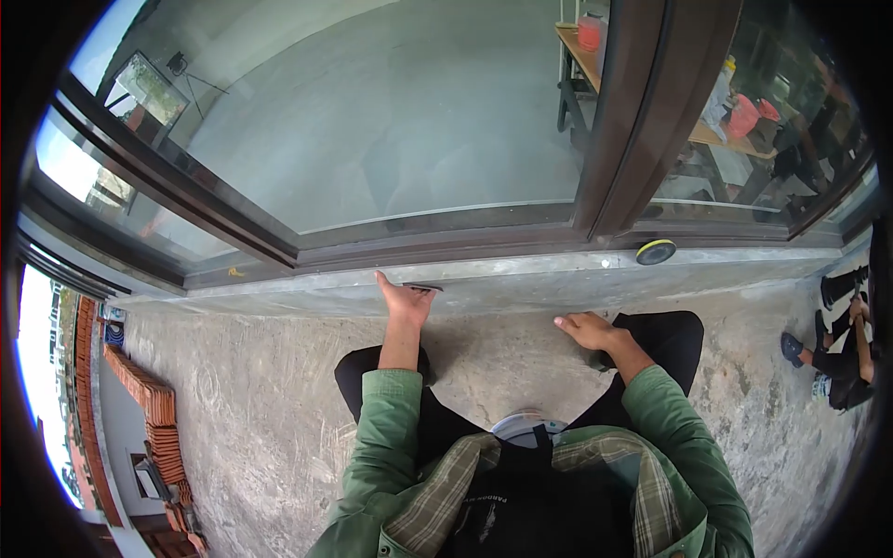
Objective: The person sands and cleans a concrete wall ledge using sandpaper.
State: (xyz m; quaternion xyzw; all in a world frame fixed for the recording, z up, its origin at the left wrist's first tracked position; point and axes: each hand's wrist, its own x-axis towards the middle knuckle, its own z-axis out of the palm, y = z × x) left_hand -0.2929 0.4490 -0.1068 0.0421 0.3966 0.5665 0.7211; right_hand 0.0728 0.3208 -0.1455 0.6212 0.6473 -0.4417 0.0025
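Note:
My left hand (pixel 406 303) is at the edge of the concrete sill (pixel 502 270) below the window, thumb pointing up. Its fingers are closed over a dark, thin, flat piece (pixel 428 286) lying against the sill's face; its exact kind is too small to tell. By my right knee hangs my right hand (pixel 593 332), fingers curled in, with nothing visible in it. Some of its fingers are hidden beneath. A round black pad with a yellow rim (pixel 656 252) rests on the sill to the right, apart from both hands.
Brown window frames (pixel 619 121) and glass panes (pixel 437 112) rise above the sill. Something pale and round (pixel 528 425) is between my legs on the concrete floor (pixel 260 391). Stacked orange tiles (pixel 144 391) stand at left. Another person (pixel 846 358) sits at far right.

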